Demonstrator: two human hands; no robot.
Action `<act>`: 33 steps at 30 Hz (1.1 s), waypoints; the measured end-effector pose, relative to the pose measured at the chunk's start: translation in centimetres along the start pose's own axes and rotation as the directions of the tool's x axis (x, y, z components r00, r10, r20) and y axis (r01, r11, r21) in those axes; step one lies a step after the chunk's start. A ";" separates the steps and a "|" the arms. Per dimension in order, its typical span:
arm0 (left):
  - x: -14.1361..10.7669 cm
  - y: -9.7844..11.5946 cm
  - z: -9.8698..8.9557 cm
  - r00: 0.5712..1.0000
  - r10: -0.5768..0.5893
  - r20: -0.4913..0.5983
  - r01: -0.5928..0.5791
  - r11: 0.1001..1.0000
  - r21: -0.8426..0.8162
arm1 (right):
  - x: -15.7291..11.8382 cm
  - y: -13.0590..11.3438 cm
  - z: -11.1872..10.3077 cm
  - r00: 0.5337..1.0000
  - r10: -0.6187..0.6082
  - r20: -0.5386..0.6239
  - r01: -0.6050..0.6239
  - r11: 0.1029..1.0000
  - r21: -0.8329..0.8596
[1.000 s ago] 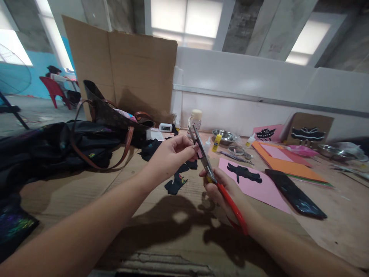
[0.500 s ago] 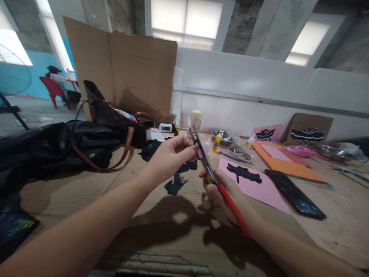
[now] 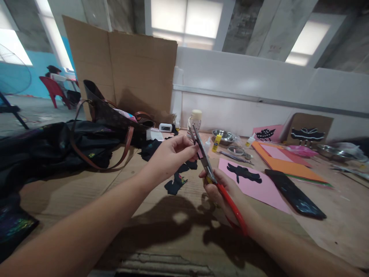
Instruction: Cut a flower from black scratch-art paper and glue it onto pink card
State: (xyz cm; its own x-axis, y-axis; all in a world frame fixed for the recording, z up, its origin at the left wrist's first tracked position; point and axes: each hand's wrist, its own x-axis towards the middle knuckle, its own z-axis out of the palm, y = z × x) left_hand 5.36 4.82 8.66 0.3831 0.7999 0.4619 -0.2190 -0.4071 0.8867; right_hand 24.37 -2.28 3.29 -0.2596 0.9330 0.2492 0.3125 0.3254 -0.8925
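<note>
Head view, right grip: the right hand [image 3: 229, 183] is wrapped round the scissors [image 3: 210, 172], blades pointing up and away.
Left grip: the left hand [image 3: 178, 153] pinches a small dark scrap [image 3: 197, 155] beside the blades, above the desk [image 3: 343, 231].
Snipping: probably best with scrap taut, fingertips clear.
Hidden: most of the scrap, behind fingers.

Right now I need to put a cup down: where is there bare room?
Bare cardboard lies between the black fabric and the left forearm. Mostly bare tabletop lies right of the black slab, nearer than the orange sheets. It is crowded beyond the scissors, with the jar, glue stick and metal bowl close together.
</note>
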 end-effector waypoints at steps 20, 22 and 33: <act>0.0 -0.3 -0.2 1.000 0.004 -0.002 -0.004 1.000 -0.026 | 0.0 -0.8 0.2 0.998 0.046 -0.040 -0.047 0.998 -0.030; 0.0 -0.3 -0.2 1.000 0.008 -0.005 -0.008 1.000 -0.029 | 0.2 -0.8 0.2 0.997 0.056 -0.046 -0.057 0.998 -0.020; 0.2 -0.4 -0.4 0.999 -0.033 -0.014 0.032 0.999 -0.040 | 0.0 0.5 0.1 1.000 -0.001 -0.032 0.001 1.000 -0.002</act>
State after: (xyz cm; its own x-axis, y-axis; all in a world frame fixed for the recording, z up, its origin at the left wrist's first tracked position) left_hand 5.14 5.30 8.39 0.3775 0.8190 0.4322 -0.2423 -0.3631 0.8997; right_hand 24.46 -2.10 2.85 -0.2310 0.9369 0.2622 0.3139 0.3269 -0.8914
